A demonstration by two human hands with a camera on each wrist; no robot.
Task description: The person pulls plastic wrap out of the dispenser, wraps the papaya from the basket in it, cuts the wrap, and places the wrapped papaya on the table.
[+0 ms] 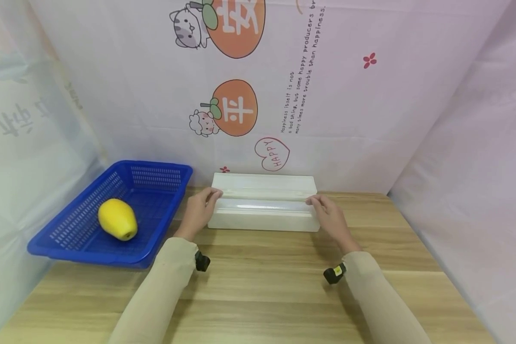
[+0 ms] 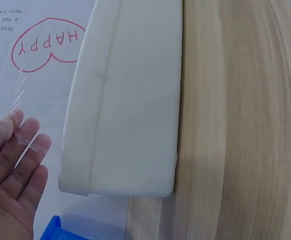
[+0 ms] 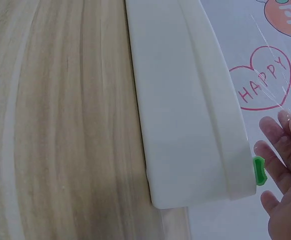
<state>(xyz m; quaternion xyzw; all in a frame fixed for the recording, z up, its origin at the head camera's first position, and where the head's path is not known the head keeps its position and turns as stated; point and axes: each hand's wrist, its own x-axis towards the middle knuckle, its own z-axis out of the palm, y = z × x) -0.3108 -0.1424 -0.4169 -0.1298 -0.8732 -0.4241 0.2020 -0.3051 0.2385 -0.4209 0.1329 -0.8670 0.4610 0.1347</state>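
Note:
A long white cling film dispenser (image 1: 264, 222) stands on the table against the back sheet, its lid (image 1: 264, 181) raised. Clear cling film (image 2: 19, 92) stretches between the two hands above the box, its creases catching light. At the box's left end, the left hand (image 1: 199, 211) pinches one corner of the film between thumb and index finger, the other fingers loosely bent. The right hand (image 1: 332, 220) pinches the film at the opposite end. Beside the right fingers a small green tab (image 3: 259, 170) sticks out from the dispenser's edge.
On the left is a blue plastic basket (image 1: 165, 224) holding a yellow oblong fruit (image 1: 117, 219). A printed white sheet (image 1: 344, 119) hangs behind the wooden table (image 1: 266, 291), with more sheets at both sides. Small black cameras (image 1: 202, 261) sit on the wrists.

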